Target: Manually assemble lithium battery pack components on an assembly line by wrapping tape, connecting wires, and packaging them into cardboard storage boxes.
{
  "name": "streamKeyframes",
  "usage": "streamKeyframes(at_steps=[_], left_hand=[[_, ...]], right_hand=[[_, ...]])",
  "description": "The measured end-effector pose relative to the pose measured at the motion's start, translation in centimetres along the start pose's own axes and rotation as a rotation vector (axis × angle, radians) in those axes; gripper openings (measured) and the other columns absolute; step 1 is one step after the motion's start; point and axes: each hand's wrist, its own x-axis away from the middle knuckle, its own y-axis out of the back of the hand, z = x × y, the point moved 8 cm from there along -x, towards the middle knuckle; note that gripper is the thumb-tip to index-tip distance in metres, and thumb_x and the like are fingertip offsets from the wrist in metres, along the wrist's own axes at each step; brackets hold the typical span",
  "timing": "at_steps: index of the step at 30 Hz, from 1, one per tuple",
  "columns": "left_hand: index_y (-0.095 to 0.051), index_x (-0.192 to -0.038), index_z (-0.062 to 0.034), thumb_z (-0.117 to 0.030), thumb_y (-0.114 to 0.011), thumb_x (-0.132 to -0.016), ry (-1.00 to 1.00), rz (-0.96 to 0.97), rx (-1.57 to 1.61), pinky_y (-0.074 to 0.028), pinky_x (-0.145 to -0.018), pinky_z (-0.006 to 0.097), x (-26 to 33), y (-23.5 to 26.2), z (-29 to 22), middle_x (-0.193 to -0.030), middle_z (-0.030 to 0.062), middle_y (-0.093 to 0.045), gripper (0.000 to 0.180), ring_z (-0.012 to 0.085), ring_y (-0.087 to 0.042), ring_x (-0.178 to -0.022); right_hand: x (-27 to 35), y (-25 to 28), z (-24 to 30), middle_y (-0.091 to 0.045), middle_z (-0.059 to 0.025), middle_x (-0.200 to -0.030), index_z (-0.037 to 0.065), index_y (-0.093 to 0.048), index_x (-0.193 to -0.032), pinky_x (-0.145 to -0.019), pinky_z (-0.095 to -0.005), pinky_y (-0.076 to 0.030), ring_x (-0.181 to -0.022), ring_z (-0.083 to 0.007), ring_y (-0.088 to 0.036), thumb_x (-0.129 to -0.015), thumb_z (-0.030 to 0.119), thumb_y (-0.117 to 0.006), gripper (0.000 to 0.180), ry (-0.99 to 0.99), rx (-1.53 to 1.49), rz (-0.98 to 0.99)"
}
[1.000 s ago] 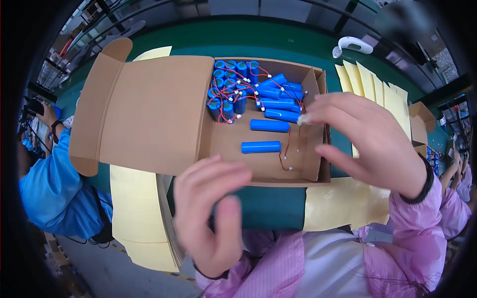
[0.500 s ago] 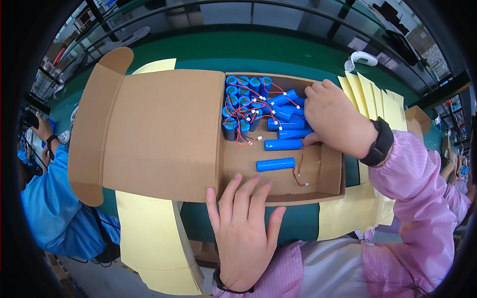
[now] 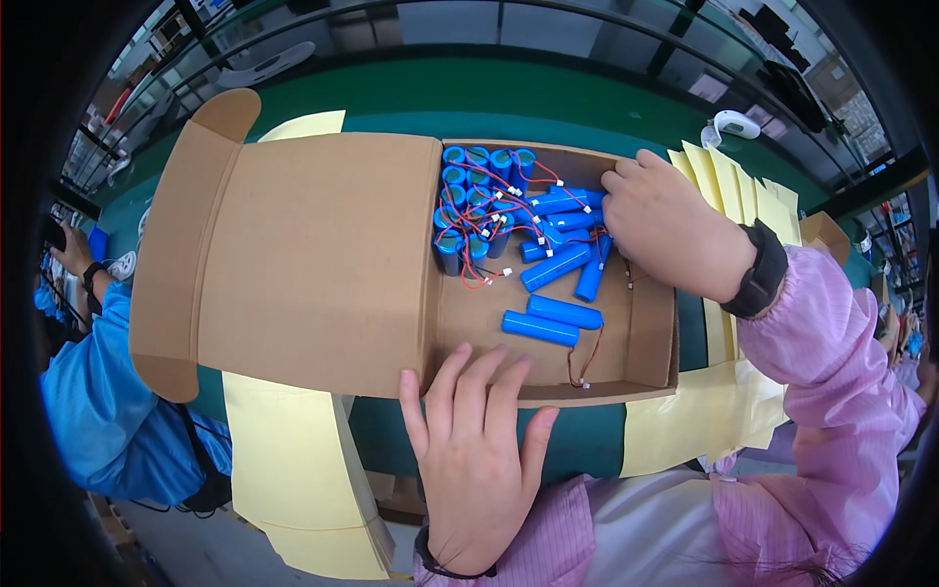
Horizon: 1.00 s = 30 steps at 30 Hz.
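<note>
An open cardboard box holds blue cylindrical batteries with red wires and small white plugs. Along its left side, several batteries stand upright in close rows. Others lie loose beside them, among them a slanted battery and a pair near the front, including a battery. My right hand reaches over the box's right part, fingers curled down at the lying batteries; its fingertips and whatever they grip are hidden. With fingers spread, my left hand rests against the box's front edge, holding nothing.
The box's lid is folded out to the left. Yellow sheets lie under the lid, and more yellow sheets fan out at the right. A white device stands behind. A person in a blue sleeve is at the left.
The loose batteries under my right hand have shifted and turned; several now lie slanted, and one has come close to the front battery. My left hand stays at the box's edge.
</note>
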Motion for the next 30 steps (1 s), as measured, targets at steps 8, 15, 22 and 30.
streamKeyframes(at_steps=[8,15,22,30], left_hand=[[-0.059,-0.123,-0.0077,-0.03,-0.064,-0.091,0.0,0.017,-0.052,-0.019,-0.114,0.058,-0.1,0.0,-0.1,-0.128,0.0069,-0.055,0.04,0.0299,-0.044,-0.129],[-0.058,-0.125,-0.0087,-0.031,-0.065,-0.09,0.001,0.044,-0.053,-0.016,-0.114,0.058,-0.1,0.0,-0.1,-0.129,0.0062,-0.054,0.042,0.0295,-0.044,-0.129],[-0.059,-0.122,-0.0108,-0.025,-0.064,-0.089,0.034,0.048,-0.003,-0.012,-0.115,0.057,-0.4,0.2,-0.4,-0.126,0.0052,-0.056,0.037,0.0311,-0.043,-0.129],[-0.059,-0.122,-0.0115,-0.029,-0.061,-0.091,0.051,0.079,-0.031,-0.01,-0.116,0.056,-0.5,0.1,-0.4,-0.126,0.0045,-0.056,0.035,0.0299,-0.043,-0.129]], right_hand=[[0.0,-0.4,-0.5,-0.061,-0.0118,-0.073,0.004,-0.067,-0.069,-0.079,-0.0368,-0.043,-0.08,-0.0286,-0.058,-0.073,0.016,-0.066,0.012,0.106,-0.311,0.082],[1.0,0.5,-1.2,-0.057,-0.0079,-0.066,0.006,-0.062,-0.066,-0.082,-0.036,-0.041,-0.071,-0.0277,-0.054,-0.072,0.015,-0.067,0.012,0.117,-0.655,0.145],[1.7,1.4,-1.3,-0.055,-0.0046,-0.065,0.005,-0.061,-0.067,-0.074,-0.0342,-0.044,-0.068,-0.0239,-0.054,-0.071,0.013,-0.069,0.012,0.21,-0.996,0.195],[4.5,7.0,-3.7,-0.063,-0.0102,-0.071,-0.001,-0.059,-0.079,-0.064,-0.0314,-0.052,-0.066,-0.0248,-0.064,-0.088,0.011,-0.062,0.015,0.274,-1.073,0.015]])
